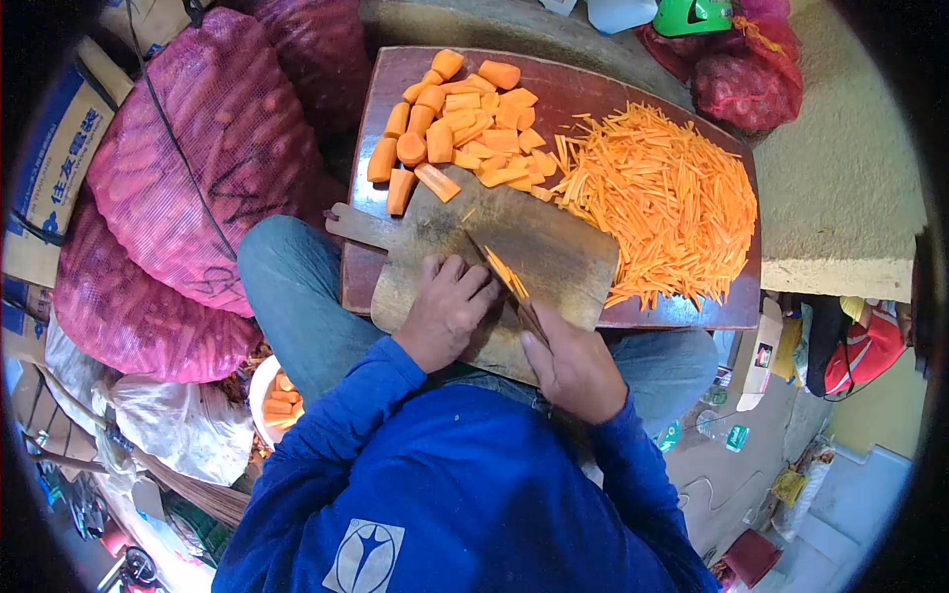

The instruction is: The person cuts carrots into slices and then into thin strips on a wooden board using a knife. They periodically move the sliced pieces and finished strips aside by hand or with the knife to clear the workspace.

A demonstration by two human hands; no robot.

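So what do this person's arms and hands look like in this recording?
Long blue sleeves reach down to both wrists. The left hand and right hand are bare, with no gloves; no markings show on the sleeves.

In front of you, a worn, stained wooden cutting board (568,252) is lying flat, its handle pointing to your left. Over it, a dark-bladed knife (479,250) is slanting tip-away from you, thin orange carrot strips (506,276) lying along its blade. Beyond the board, peeled orange carrot chunks (412,149) are lying loosely; to their right, fine carrot shreds (662,203) are forming a large heap.
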